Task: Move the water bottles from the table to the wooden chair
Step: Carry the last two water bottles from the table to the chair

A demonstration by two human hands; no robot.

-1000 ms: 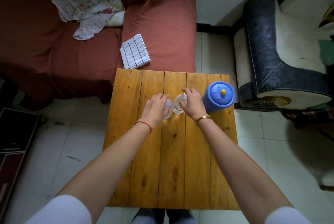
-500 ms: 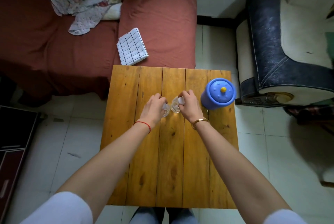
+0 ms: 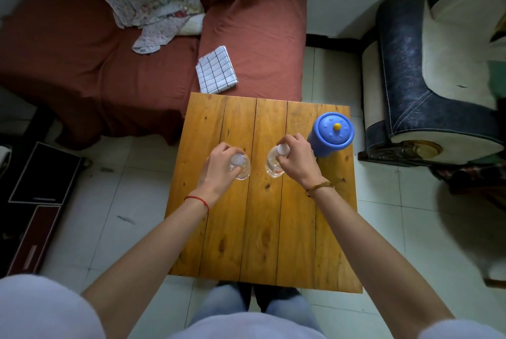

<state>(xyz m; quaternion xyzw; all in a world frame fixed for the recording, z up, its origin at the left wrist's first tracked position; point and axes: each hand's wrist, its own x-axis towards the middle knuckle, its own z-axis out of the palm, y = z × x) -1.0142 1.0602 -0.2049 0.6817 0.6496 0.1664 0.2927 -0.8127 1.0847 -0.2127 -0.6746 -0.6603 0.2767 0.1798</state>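
Observation:
Two clear water bottles with white caps stand over the wooden table (image 3: 262,229), seen from straight above. My left hand (image 3: 219,169) grips the left bottle (image 3: 241,165) around its neck. My right hand (image 3: 297,159) grips the right bottle (image 3: 275,160) the same way. The bottles are a hand's width apart. Whether their bases still touch the tabletop I cannot tell. No wooden chair is recognisable in view.
A blue lidded jug (image 3: 331,133) stands right of my right hand, near the table's right edge. Beyond the table is a red-covered sofa (image 3: 109,65) with a checked cloth (image 3: 216,70) and crumpled fabric (image 3: 158,15). A dark-and-cream armchair (image 3: 438,65) is at the right.
Both hands closed on the bottles and drew them apart and nearer to me; the gap between the bottles has widened.

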